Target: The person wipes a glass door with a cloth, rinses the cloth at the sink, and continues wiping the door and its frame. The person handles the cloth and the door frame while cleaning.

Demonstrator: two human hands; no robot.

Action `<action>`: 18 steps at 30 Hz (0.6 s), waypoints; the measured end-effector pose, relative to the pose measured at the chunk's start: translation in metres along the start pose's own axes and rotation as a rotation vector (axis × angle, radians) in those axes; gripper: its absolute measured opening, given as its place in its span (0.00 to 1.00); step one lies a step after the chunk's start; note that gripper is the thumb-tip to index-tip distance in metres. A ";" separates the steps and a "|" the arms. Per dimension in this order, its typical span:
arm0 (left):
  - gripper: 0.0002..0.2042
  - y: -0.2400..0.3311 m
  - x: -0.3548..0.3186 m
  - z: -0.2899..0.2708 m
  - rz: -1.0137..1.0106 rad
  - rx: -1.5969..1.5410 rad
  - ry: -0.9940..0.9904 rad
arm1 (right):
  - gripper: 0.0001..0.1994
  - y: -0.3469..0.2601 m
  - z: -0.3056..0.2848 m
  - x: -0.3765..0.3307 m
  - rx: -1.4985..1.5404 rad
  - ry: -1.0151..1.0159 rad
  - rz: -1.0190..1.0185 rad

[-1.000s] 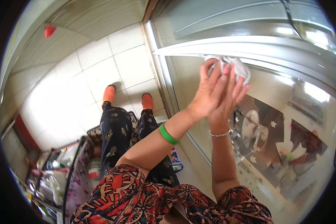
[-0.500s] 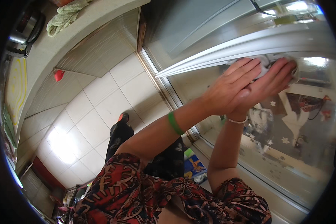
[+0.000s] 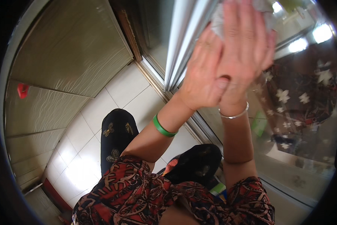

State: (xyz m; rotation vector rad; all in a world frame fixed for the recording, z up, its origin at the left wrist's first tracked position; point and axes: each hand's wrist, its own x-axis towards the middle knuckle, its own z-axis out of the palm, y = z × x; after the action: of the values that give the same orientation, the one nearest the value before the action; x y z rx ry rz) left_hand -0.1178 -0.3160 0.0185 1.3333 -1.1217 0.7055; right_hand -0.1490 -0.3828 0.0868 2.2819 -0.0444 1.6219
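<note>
Both hands are raised together against a glass sliding door (image 3: 236,123) with a white frame (image 3: 183,41). A crumpled grey-white cloth (image 3: 264,7) lies between my right hand (image 3: 241,48) and the glass; the fingers press it flat and partly hide it. My left hand (image 3: 202,69) is side by side with the right, its thumb lying over the base of the right hand. The left fingertips bear on the cloth's near-left edge beside the frame. A green band (image 3: 162,126) circles my left wrist, a silver bangle (image 3: 234,112) my right.
Cabinet doors (image 3: 63,48) with a red tag (image 3: 22,90) line the left side. Pale floor tiles (image 3: 127,86) run up to the door's metal track (image 3: 202,125). My bent knees (image 3: 118,131) are below my arms. White flower decals (image 3: 282,95) and bright reflections show on the glass.
My hands and the cloth have moved up in view along the glass, close beside the white frame. The view has shifted, the counter has left it, and my knees are now bent.
</note>
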 end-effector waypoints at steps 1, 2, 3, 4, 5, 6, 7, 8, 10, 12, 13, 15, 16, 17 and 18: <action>0.36 -0.006 -0.018 0.001 -0.048 -0.008 -0.021 | 0.16 -0.006 0.002 -0.017 0.034 -0.056 0.019; 0.35 -0.012 -0.036 0.002 -0.096 -0.016 -0.044 | 0.18 -0.012 0.004 -0.035 0.065 -0.113 0.043; 0.34 -0.018 -0.060 0.006 -0.145 -0.012 -0.069 | 0.19 -0.016 0.007 -0.061 0.100 -0.141 0.063; 0.34 -0.029 -0.080 0.011 -0.091 0.031 -0.075 | 0.20 -0.020 0.010 -0.079 0.134 -0.170 0.083; 0.34 -0.042 -0.100 0.016 -0.036 0.071 -0.080 | 0.21 -0.024 0.017 -0.098 0.111 -0.175 0.075; 0.34 -0.046 -0.117 0.019 -0.040 0.104 -0.103 | 0.23 -0.027 0.024 -0.120 0.092 -0.181 0.076; 0.34 -0.049 -0.129 0.020 -0.045 0.135 -0.123 | 0.24 -0.030 0.030 -0.139 0.071 -0.186 0.077; 0.33 -0.047 -0.145 0.020 -0.107 0.154 -0.152 | 0.24 -0.033 0.034 -0.158 0.065 -0.220 0.071; 0.34 -0.045 -0.161 0.016 -0.242 0.150 -0.217 | 0.24 -0.045 0.040 -0.186 0.061 -0.285 0.053; 0.35 -0.054 -0.190 0.016 -0.293 0.154 -0.259 | 0.24 -0.051 0.043 -0.212 0.103 -0.337 0.053; 0.36 -0.061 -0.208 0.017 -0.318 0.160 -0.279 | 0.25 -0.054 0.046 -0.227 0.127 -0.360 0.052; 0.33 -0.069 -0.234 0.021 -0.298 0.175 -0.288 | 0.26 -0.057 0.056 -0.259 0.024 -0.385 0.009; 0.31 -0.073 -0.250 0.020 -0.305 0.188 -0.292 | 0.27 -0.061 0.058 -0.269 -0.017 -0.403 -0.013; 0.30 -0.078 -0.264 0.019 -0.313 0.200 -0.296 | 0.27 -0.064 0.061 -0.278 -0.025 -0.430 -0.033; 0.29 -0.080 -0.274 0.021 -0.322 0.232 -0.273 | 0.26 -0.065 0.061 -0.286 -0.037 -0.473 -0.058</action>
State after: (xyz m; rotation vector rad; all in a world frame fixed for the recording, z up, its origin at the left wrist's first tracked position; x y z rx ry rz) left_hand -0.1459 -0.2956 -0.2656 1.8014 -1.0240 0.4326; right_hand -0.1790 -0.3876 -0.2109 2.5576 -0.1185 1.0142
